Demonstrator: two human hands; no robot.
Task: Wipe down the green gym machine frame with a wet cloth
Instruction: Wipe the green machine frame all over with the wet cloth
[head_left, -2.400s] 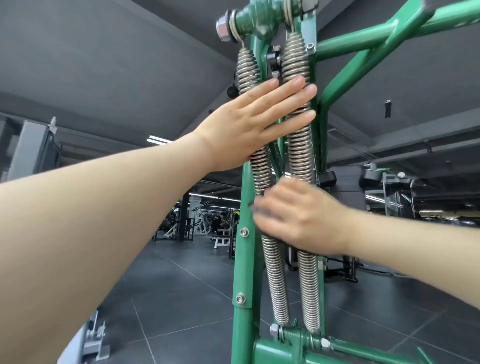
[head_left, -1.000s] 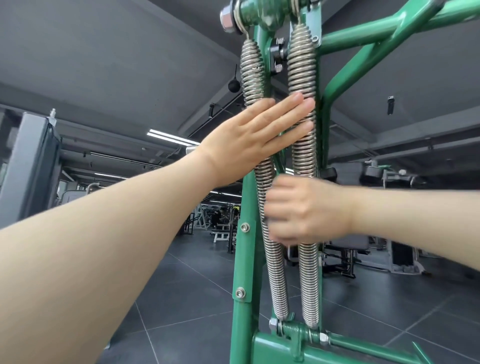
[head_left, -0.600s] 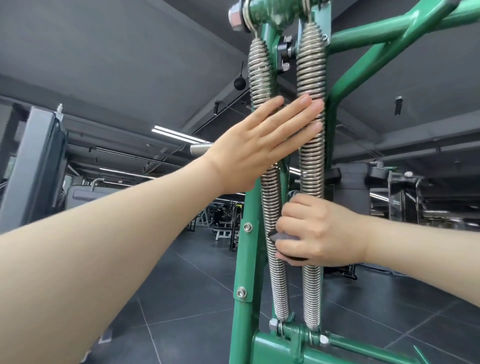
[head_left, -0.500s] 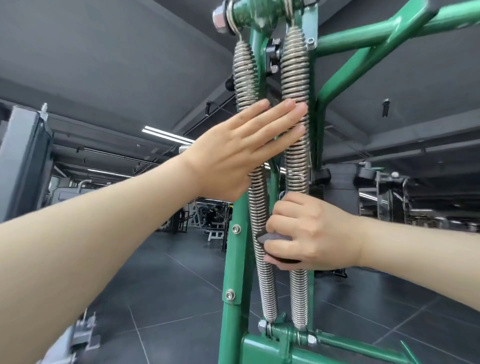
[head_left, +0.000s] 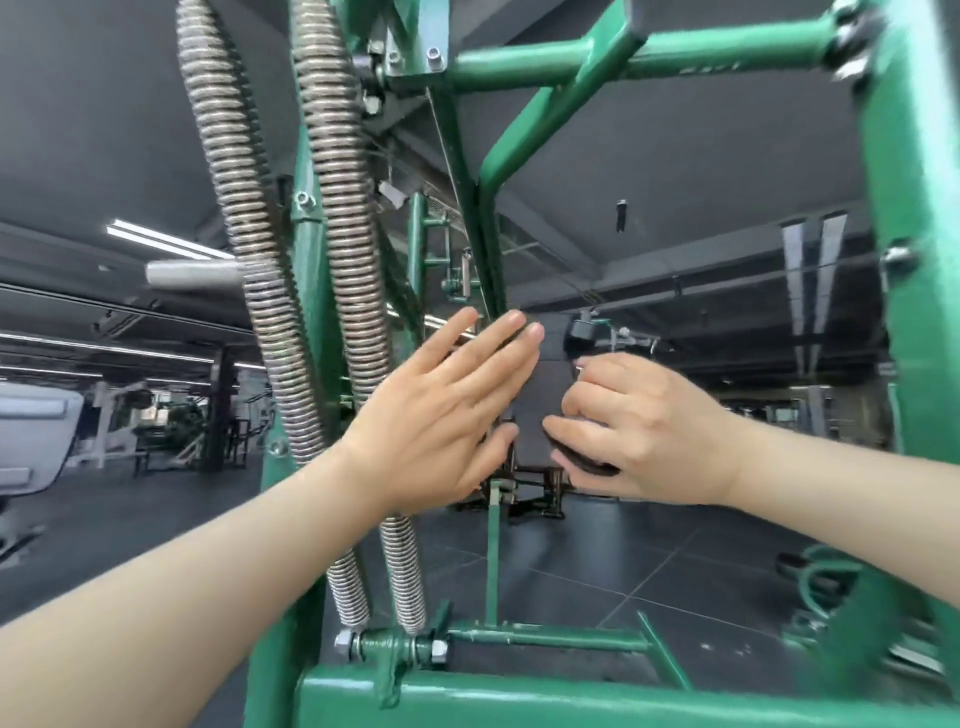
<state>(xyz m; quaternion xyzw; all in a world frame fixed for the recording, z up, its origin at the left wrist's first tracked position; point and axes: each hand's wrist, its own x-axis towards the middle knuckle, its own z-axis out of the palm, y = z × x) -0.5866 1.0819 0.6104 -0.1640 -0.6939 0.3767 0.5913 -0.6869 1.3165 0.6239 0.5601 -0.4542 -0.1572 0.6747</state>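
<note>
Left hand (head_left: 441, 415) was flat, fingers straight, reaching inside the green frame (head_left: 561, 699) right of the springs (head_left: 343, 218). Right hand (head_left: 639, 431) curled round a dark cloth (head_left: 587, 460), beside the left. No legible writing.

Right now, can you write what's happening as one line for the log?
left hand: open, fingers straight | right hand: grips dark cloth | springs: untouched | green frame: around both hands

Two long coiled steel springs (head_left: 332, 218) hang close together and bar the left side of the green painted steel frame (head_left: 904, 218). Right of them a wide gap opens between the bent green tube (head_left: 485, 208) and the thick right post.
</note>
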